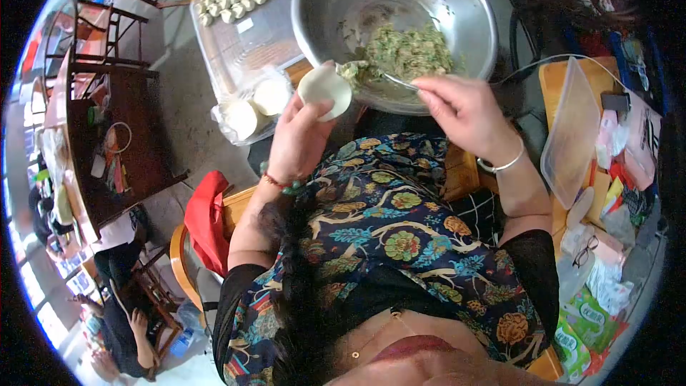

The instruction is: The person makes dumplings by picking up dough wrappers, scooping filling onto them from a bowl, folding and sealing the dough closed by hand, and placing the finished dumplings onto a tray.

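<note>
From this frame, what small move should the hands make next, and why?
Probably the right hand should bring the spoon over the middle of the dough wrapper and set the filling down there. The spoon's loaded end is right by the wrapper's edge, and the wrapper, held in the left hand, looks bare.

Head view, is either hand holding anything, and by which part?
Yes. The left hand holds a round dough wrapper by its near edge, thumb on top. The right hand grips a metal utensil by its handle.
</note>
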Demonstrator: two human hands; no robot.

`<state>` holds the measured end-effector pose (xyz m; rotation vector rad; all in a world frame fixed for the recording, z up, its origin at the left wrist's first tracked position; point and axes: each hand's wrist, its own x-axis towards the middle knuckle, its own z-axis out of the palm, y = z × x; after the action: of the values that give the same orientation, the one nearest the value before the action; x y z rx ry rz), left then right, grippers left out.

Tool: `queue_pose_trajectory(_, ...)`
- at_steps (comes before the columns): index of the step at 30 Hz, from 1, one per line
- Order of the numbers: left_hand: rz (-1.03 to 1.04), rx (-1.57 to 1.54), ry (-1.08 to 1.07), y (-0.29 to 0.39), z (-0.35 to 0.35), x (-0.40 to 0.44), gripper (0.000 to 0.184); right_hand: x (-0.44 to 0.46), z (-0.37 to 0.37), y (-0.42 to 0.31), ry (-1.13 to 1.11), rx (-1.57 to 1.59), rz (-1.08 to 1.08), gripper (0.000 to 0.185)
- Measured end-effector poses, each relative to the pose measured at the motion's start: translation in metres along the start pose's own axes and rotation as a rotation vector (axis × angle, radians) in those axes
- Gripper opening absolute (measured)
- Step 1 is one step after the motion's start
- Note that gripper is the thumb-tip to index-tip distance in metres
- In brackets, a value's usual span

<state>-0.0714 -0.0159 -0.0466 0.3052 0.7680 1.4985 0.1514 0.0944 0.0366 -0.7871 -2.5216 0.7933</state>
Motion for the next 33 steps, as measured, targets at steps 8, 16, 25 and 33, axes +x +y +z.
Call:
queue_pose_trajectory(8, 0.117, 0.179, 0.037, -0.014, 0.002, 0.014, 0.047, 0.008, 0.030, -0.025, -0.023, -0.269, -0.222, 0.018)
queue_pose_trajectory(16, 0.096, 0.070, 0.041, -0.017, 0.002, 0.018, 0.040, 0.003, 0.036, -0.028, -0.053, -0.341, -0.244, 0.023)
queue_pose_trajectory(25, 0.077, -0.262, -0.046, -0.009, -0.005, 0.024, 0.041, 0.017, 0.020, -0.026, 0.144, 0.052, -0.060, 0.015)
queue_pose_trajectory(33, 0.093, -0.368, -0.197, 0.003, -0.003, 0.014, 0.054, 0.019, 0.004, -0.028, -0.065, 0.106, 0.112, 0.015)
